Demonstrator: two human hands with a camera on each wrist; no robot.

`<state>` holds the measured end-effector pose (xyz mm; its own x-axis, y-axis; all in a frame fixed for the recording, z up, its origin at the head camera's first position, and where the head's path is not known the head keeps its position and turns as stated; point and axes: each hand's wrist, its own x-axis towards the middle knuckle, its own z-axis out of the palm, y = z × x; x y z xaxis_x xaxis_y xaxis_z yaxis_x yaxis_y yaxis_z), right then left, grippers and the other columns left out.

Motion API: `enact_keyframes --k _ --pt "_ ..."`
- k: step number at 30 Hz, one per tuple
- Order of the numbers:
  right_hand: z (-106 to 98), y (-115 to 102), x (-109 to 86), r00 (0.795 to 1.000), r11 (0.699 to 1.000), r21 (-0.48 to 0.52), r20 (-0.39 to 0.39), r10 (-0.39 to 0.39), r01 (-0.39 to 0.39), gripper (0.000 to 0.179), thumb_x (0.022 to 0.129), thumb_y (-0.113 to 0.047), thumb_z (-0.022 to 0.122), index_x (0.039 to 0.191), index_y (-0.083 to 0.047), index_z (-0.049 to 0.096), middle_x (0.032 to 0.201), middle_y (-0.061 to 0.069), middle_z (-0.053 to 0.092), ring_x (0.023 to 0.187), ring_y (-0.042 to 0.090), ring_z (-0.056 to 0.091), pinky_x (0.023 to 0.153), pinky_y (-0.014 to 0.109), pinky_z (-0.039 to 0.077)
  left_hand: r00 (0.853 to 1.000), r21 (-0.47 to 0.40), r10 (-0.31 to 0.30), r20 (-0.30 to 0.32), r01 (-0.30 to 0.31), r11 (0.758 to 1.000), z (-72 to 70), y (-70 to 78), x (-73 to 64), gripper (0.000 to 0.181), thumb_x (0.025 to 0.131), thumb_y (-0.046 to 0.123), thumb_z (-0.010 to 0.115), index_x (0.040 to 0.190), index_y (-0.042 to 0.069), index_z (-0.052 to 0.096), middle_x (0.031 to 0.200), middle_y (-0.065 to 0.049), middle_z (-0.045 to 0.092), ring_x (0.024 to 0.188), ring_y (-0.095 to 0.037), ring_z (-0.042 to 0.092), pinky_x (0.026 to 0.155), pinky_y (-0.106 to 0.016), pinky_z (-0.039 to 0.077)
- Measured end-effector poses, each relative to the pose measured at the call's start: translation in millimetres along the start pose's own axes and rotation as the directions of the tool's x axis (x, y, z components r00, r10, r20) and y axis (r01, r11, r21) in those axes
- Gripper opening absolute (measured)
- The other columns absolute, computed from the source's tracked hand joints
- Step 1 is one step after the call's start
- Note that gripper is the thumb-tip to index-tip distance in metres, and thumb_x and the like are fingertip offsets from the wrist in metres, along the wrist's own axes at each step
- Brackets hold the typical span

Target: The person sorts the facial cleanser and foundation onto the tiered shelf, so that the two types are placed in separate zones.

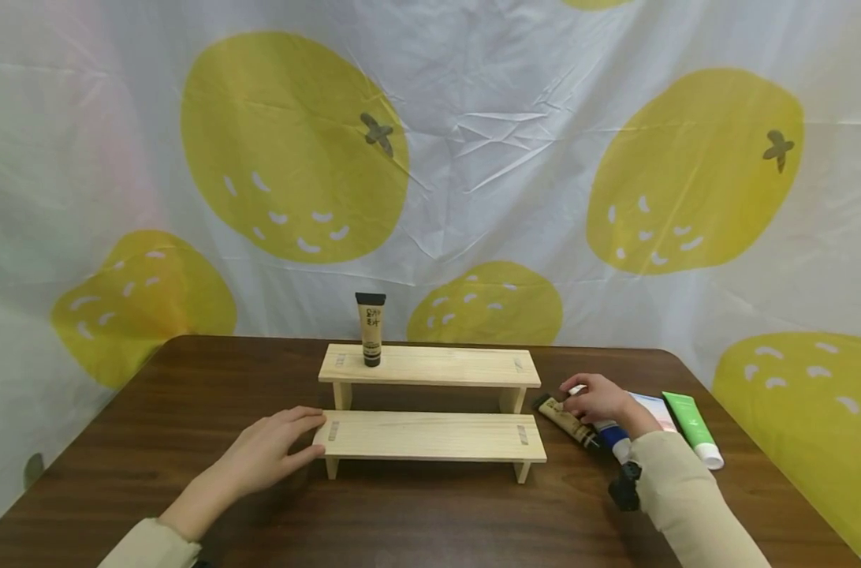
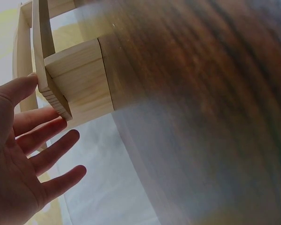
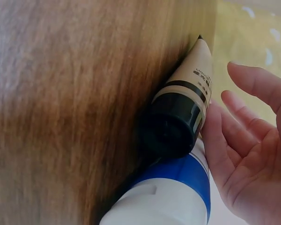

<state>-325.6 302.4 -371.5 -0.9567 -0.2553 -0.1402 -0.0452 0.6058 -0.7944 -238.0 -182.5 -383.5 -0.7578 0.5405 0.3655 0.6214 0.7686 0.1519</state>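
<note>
My left hand (image 1: 263, 448) is at the left end of the lower wooden shelf (image 1: 430, 435), thumb and fingertips touching its corners. In the left wrist view, the thumb and first fingers lie at the end of the board (image 2: 54, 96) and the other fingers are spread. On the right, my right hand (image 1: 595, 399) hovers over a tan cosmetic tube (image 1: 565, 422) with a black cap, lying on the table. The right wrist view shows the thumb away from this tube (image 3: 180, 91), the fingers close along its side. Another tan tube (image 1: 371, 330) stands upright, cap down, on the upper shelf (image 1: 437, 365).
Right of the tan tube lie a blue-and-white tube (image 1: 613, 435), partly under my right hand, a pale printed item (image 1: 655, 409) and a green tube (image 1: 691, 422) with a white cap. Behind the brown table (image 1: 260, 371) hangs a fruit-print cloth (image 1: 466, 173).
</note>
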Motion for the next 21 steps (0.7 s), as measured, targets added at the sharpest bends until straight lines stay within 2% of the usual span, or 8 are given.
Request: enact_keyframes --k 7,13,21 --pt "5.9 0.7 2.9 0.999 0.99 -0.129 -0.002 -0.051 0.05 0.034 0.076 -0.002 0.059 0.106 0.012 0.05 0.074 0.005 0.056 0.063 0.015 0.052 0.055 0.032 0.047 1.0 -0.006 0.005 -0.001 -0.005 1.0 -1.8 1.4 0.0 0.045 0.085 0.038 0.056 0.112 0.003 0.06 0.112 -0.009 0.055 0.096 -0.025 0.055 0.073 -0.043 0.045" --pt "13.5 -0.8 6.0 0.993 0.97 -0.215 0.006 -0.118 0.116 0.032 0.075 -0.001 0.06 0.104 0.011 0.053 0.086 0.01 0.058 0.065 0.015 0.051 0.056 0.03 0.044 1.0 -0.006 0.003 0.001 -0.003 1.0 -1.2 1.2 0.1 0.044 0.085 0.038 0.057 0.112 0.003 0.06 0.112 -0.009 0.055 0.097 -0.025 0.055 0.074 -0.043 0.045" --pt "16.1 -4.6 7.4 0.992 0.96 -0.254 0.047 -0.114 0.122 0.03 0.076 -0.002 0.058 0.104 0.008 0.055 0.091 0.01 0.057 0.075 0.017 0.051 0.064 0.031 0.043 1.0 0.004 0.008 -0.006 -0.008 1.0 1.0 -0.2 0.2 0.045 0.085 0.038 0.057 0.111 0.003 0.06 0.111 -0.009 0.056 0.097 -0.025 0.055 0.073 -0.043 0.045"
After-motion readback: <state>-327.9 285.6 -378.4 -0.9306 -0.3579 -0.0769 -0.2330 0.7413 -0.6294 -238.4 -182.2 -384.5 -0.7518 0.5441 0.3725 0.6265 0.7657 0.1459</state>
